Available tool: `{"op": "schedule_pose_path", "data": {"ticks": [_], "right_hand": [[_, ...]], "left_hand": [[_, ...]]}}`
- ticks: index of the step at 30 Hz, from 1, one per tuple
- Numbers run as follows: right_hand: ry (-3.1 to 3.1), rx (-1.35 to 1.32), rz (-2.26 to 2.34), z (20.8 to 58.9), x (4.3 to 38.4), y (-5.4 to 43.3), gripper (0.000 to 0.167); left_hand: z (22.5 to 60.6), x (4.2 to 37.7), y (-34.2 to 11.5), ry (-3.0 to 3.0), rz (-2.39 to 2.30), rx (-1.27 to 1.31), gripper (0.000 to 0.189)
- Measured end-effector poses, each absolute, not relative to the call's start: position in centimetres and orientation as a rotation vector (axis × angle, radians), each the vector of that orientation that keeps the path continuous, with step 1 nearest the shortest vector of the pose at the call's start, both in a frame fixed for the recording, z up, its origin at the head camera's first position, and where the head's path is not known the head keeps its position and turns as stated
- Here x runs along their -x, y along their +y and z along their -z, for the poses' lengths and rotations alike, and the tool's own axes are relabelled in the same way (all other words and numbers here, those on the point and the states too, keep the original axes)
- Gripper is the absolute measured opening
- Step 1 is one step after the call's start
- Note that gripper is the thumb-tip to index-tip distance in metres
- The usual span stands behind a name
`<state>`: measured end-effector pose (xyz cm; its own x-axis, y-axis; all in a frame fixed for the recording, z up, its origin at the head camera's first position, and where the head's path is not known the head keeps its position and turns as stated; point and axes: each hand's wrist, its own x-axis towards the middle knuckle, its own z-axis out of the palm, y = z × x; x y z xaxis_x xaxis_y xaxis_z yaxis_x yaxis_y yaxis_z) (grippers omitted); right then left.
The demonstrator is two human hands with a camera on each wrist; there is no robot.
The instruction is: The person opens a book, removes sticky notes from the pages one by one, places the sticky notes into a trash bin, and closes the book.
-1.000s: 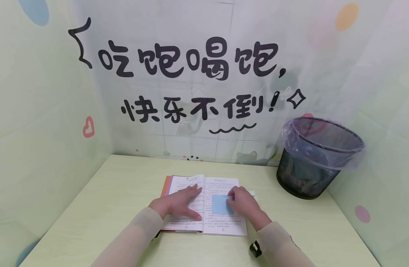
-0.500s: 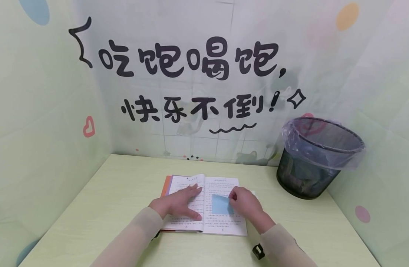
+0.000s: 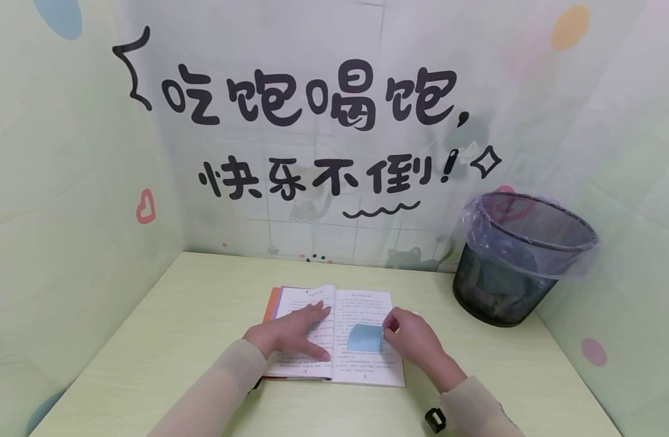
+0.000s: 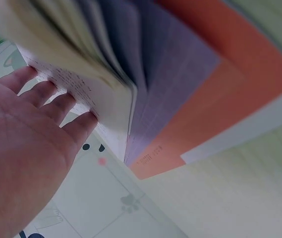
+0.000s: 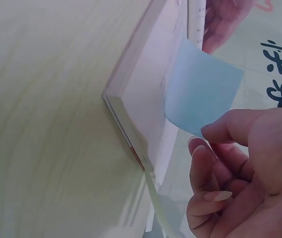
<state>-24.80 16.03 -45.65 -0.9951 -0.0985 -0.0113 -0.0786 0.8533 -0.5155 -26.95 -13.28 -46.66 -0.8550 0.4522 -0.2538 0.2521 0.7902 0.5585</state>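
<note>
An open book (image 3: 369,369) lies on the table, printed pages facing up. My left hand (image 3: 290,335) rests on its left page with the fingers spread; the left wrist view shows the straight fingers (image 4: 81,126) against the printed paper. On the right page is a square blue sticky note (image 3: 365,340). My right hand (image 3: 416,341) pinches one corner of it between thumb and finger. Seen from the right wrist, the sticky note (image 5: 202,89) curves up off the page, its far side close against the paper. The book's orange cover (image 4: 252,64) and purple sheet show beneath the pages.
A black mesh waste bin (image 3: 492,297) with a clear purplish liner (image 3: 563,261) stands at the table's back right, right of the book. A pale narrow strip (image 5: 155,201) sticks out from the book's edge. Printed fabric walls (image 3: 83,182) surround the table (image 3: 165,340).
The right hand has drawn rightward with the pinched corner, and the blue sticky note has gone from lying flat to bending up from the page. The left hand has stayed in place.
</note>
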Motion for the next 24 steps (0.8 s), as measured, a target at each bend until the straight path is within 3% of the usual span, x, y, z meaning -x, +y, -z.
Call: {"op": "schedule_pose_path", "data": {"ticks": [6,11,24], "right_hand": [[3.042,0.183,0.904,43.9,24.6,17.3,0.003],[3.112,0.184,0.986,41.0,25.4,19.7,0.011],[3.364,0.035,1.006,29.2,27.5,28.9,0.034]], "left_hand": [[46.7,27.0,-13.3,2.601,-0.741,-0.541,0.112],[46.6,26.9,-13.4,2.597,-0.742,-0.551,0.112],[46.6,27.0,-13.5,2.584,-0.748,-0.577,0.11]]}}
